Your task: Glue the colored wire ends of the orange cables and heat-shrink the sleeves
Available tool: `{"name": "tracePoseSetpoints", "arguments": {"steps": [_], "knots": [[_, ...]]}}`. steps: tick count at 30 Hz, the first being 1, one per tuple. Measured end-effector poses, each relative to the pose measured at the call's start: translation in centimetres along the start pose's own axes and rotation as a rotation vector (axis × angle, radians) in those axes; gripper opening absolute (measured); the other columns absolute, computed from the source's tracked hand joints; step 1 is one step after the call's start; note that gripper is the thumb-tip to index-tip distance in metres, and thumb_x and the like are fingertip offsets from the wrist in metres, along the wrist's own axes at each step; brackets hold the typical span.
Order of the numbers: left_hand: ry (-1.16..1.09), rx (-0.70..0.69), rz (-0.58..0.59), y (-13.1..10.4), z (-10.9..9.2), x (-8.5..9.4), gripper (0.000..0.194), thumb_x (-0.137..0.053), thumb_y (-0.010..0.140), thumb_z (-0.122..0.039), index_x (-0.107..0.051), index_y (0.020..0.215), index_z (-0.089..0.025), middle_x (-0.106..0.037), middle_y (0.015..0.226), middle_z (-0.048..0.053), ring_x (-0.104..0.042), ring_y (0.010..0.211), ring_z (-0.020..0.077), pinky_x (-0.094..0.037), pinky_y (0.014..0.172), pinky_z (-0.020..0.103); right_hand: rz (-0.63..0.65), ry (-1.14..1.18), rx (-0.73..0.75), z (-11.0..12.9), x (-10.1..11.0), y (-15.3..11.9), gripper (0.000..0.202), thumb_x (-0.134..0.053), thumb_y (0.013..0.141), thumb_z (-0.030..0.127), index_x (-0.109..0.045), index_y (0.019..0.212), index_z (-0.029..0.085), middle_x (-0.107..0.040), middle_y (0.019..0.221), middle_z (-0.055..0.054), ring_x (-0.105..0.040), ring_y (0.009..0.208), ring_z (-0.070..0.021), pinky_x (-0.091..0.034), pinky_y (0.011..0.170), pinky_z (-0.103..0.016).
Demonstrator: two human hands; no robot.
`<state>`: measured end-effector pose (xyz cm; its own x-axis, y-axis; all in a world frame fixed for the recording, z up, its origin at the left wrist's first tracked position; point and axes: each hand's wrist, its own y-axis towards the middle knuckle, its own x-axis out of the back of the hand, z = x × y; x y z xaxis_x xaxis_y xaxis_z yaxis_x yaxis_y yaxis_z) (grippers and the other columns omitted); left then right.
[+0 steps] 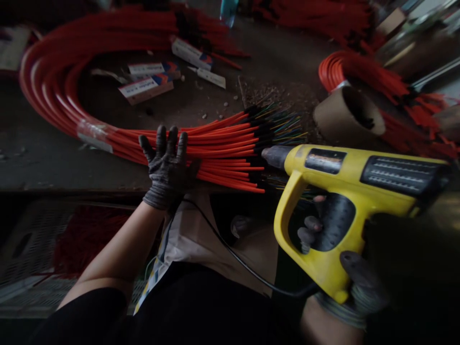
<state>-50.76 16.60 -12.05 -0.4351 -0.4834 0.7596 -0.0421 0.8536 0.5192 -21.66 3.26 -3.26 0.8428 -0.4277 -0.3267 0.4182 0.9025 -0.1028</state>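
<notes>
My left hand (166,165), in a dark grey glove, lies with fingers spread on a fan of orange cables (219,143). Black sleeves (264,136) cover many cable ends, and thin coloured wires (289,124) stick out beyond them. In my gloved right hand (311,232) is a yellow heat gun (330,182), gripped by its handle. Its dark nozzle (276,155) points left, close to the cable ends; whether it touches any cannot be made out. The cables curve back into a large coil (50,81), bound with clear tape (95,134).
Small printed boxes (147,88) lie inside the coil on the dark table (118,112). A cardboard tube (348,115) stands beyond the heat gun, near more orange cable bundles (377,76). The gun's black cord (233,254) crosses my lap. Below left is a crate (32,235) holding red pieces.
</notes>
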Motion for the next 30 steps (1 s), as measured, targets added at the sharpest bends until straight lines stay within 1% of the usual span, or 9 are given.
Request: {"name": "tracePoseSetpoints", "arguments": {"steps": [3,6,9,11,13,17,20,25,30], "knots": [[-0.015,-0.006,-0.02,-0.1,0.15,-0.43,0.073,-0.059,0.088,-0.059,-0.048,0.151,-0.026,-0.046,0.16,0.013,-0.027,0.156,0.039,0.003,0.127,0.068,-0.028,0.008,-0.027,0.11,-0.27,0.02,0.07,-0.08,0.051,0.028,-0.072,0.121,0.03,-0.059,0.125,-0.005,-0.05,0.074,-0.012,-0.049,0.053,-0.023],[-0.008,-0.006,-0.015,-0.21,0.05,-0.52,0.074,-0.058,0.088,-0.059,-0.047,0.152,-0.024,-0.047,0.159,0.014,-0.028,0.156,0.0386,0.002,0.128,0.067,-0.079,-0.001,-0.058,0.18,-0.31,0.06,0.075,-0.08,0.049,0.03,-0.071,0.123,0.031,-0.059,0.128,-0.005,-0.047,0.07,-0.0105,-0.047,0.053,-0.023],[0.002,-0.01,-0.007,-0.21,0.01,-0.4,0.075,-0.056,0.089,-0.059,-0.046,0.153,-0.021,-0.047,0.159,0.015,-0.029,0.155,0.0392,0.002,0.128,0.067,-0.139,-0.013,-0.074,0.28,-0.16,0.07,0.073,-0.081,0.045,0.031,-0.073,0.118,0.03,-0.06,0.13,-0.006,-0.045,0.068,-0.0103,-0.047,0.052,-0.023],[0.004,-0.01,-0.008,-0.2,0.04,-0.37,0.076,-0.056,0.089,-0.059,-0.046,0.153,-0.021,-0.047,0.159,0.015,-0.029,0.155,0.0393,0.003,0.128,0.067,-0.152,-0.026,-0.078,0.35,-0.01,0.05,0.071,-0.082,0.044,0.031,-0.074,0.115,0.03,-0.061,0.13,-0.006,-0.046,0.068,-0.0108,-0.047,0.05,-0.024],[-0.001,-0.007,-0.009,-0.19,0.07,-0.41,0.075,-0.056,0.089,-0.059,-0.046,0.153,-0.021,-0.047,0.159,0.015,-0.029,0.155,0.0387,0.003,0.129,0.066,-0.142,-0.035,-0.086,0.38,0.11,0.0,0.071,-0.083,0.045,0.033,-0.075,0.115,0.032,-0.06,0.131,-0.006,-0.047,0.067,-0.0112,-0.047,0.05,-0.025],[-0.017,-0.001,-0.015,-0.17,0.07,-0.49,0.073,-0.056,0.089,-0.059,-0.046,0.153,-0.023,-0.048,0.158,0.014,-0.029,0.155,0.0379,0.001,0.129,0.065,-0.092,-0.06,-0.087,0.37,0.09,-0.04,0.067,-0.081,0.05,0.037,-0.075,0.117,0.035,-0.06,0.135,-0.006,-0.047,0.064,-0.0115,-0.048,0.05,-0.028],[-0.019,0.011,-0.015,-0.1,-0.03,-0.39,0.073,-0.056,0.089,-0.058,-0.046,0.153,-0.023,-0.046,0.159,0.014,-0.029,0.156,0.0379,-0.001,0.13,0.065,-0.066,-0.086,-0.077,0.41,-0.11,0.04,0.067,-0.08,0.05,0.036,-0.074,0.117,0.037,-0.061,0.135,-0.007,-0.047,0.063,-0.0124,-0.046,0.049,-0.029],[-0.021,0.023,0.003,-0.03,-0.14,-0.15,0.073,-0.056,0.09,-0.057,-0.045,0.153,-0.022,-0.046,0.16,0.014,-0.028,0.156,0.0374,-0.002,0.13,0.063,-0.083,-0.08,-0.11,0.6,-0.27,-0.01,0.066,-0.082,0.048,0.037,-0.076,0.114,0.036,-0.058,0.139,-0.008,-0.047,0.063,-0.0115,-0.049,0.048,-0.03],[-0.036,0.01,-0.012,-0.15,0.02,-0.3,0.073,-0.057,0.089,-0.057,-0.045,0.153,-0.023,-0.045,0.161,0.013,-0.027,0.157,0.0376,-0.003,0.13,0.063,-0.023,-0.097,-0.09,0.7,-0.02,-0.23,0.064,-0.081,0.054,0.039,-0.075,0.118,0.036,-0.058,0.14,-0.007,-0.051,0.065,-0.0113,-0.052,0.052,-0.029]]}}
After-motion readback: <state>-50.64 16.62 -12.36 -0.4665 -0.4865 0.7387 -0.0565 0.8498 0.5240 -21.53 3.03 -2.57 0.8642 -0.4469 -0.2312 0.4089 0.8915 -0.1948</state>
